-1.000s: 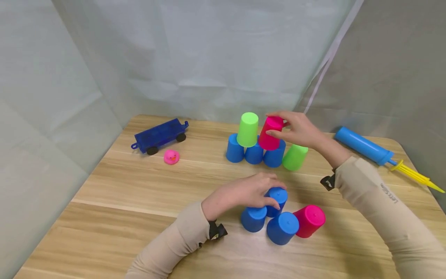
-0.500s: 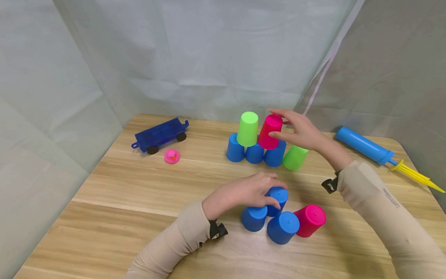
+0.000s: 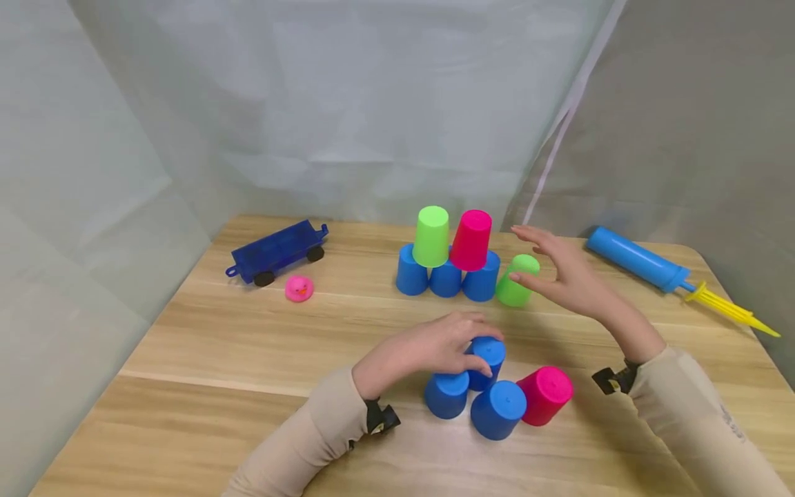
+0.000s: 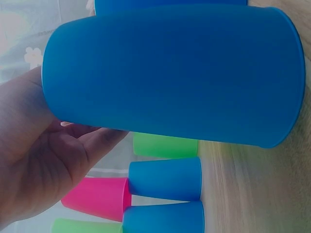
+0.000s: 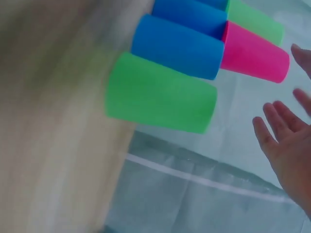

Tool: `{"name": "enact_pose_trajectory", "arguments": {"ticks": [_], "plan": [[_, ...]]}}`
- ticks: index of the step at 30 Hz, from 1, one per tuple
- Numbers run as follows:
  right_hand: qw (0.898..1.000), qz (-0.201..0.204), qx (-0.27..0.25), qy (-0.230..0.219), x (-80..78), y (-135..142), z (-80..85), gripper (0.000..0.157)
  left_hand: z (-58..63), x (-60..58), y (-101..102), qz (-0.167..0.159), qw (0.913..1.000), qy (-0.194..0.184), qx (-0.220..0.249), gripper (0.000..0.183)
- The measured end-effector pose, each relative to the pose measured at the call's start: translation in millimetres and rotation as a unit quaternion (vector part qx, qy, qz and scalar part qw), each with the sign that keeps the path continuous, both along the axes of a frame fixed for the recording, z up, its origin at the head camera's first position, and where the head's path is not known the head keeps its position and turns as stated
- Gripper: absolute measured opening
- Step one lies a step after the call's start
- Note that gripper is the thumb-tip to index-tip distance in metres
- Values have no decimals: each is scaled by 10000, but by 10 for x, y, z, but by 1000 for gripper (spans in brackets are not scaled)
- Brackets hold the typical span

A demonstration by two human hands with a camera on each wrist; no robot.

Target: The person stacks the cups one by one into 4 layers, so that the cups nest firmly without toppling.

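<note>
My left hand (image 3: 444, 345) grips an upside-down blue cup (image 3: 489, 351) from above, thumb on the near side. In the left wrist view a large blue cup (image 4: 170, 73) covers part of that hand's fingers. Two more blue cups (image 3: 499, 410) and a pinkish-red cup (image 3: 548, 395) stand around it. Farther back, three blue cups (image 3: 446, 279) form a row, with a lime green cup (image 3: 431, 237) and a second pinkish-red cup (image 3: 472, 240) on top. Spread and holding nothing, my right hand (image 3: 568, 279) hovers by another green cup (image 3: 520, 281) at the row's right end.
A dark blue toy wagon (image 3: 277, 252) and a pink rubber duck (image 3: 299, 289) are at the back left of the wooden table (image 3: 248, 359). A blue and yellow hand pump (image 3: 640, 261) lies at the right. Pale sheeting (image 3: 373, 103) hangs behind.
My right hand has let go of the pinkish-red cup on the row and drawn back to the right, its fingers spread. The left hand keeps its grip on the blue cup.
</note>
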State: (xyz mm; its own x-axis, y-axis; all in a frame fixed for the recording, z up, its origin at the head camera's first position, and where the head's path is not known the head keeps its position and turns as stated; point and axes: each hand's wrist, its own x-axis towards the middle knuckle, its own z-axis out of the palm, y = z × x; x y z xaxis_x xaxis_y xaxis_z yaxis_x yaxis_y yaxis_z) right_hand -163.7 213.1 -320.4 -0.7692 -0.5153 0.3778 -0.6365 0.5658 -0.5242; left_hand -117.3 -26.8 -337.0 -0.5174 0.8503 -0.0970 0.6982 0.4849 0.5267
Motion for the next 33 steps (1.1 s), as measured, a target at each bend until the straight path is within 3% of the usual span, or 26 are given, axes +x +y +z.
{"name": "enact_pose_trajectory", "arguments": {"ticks": [3,8,13,19,23,28,30,33], "plan": [[9999,126,32,-100,147,83,-106,64,-17,-10,-3,29,10000,-34,50,55],[9976,182,205,-634,357,196,-278,60,-27,-24,-13,61,9999,-116,99,56],[9932,603,501,-864,540,277,-316,60,-33,-26,-13,28,9998,-139,139,55],[9691,1661,568,-1732,647,331,-328,60,-34,-29,-16,43,9997,-183,156,56],[9537,2255,385,-1951,641,352,-343,68,-35,-30,-22,34,9997,-156,194,56],[9342,2744,162,-2273,666,439,-357,77,-35,-30,-8,-4,9996,-182,208,56],[9258,2945,141,-2365,672,450,-368,75,-36,-37,-2,6,9996,-218,195,55],[9215,3073,110,-2375,671,441,-389,63,-39,-64,-2,67,9992,-308,229,54]]}}
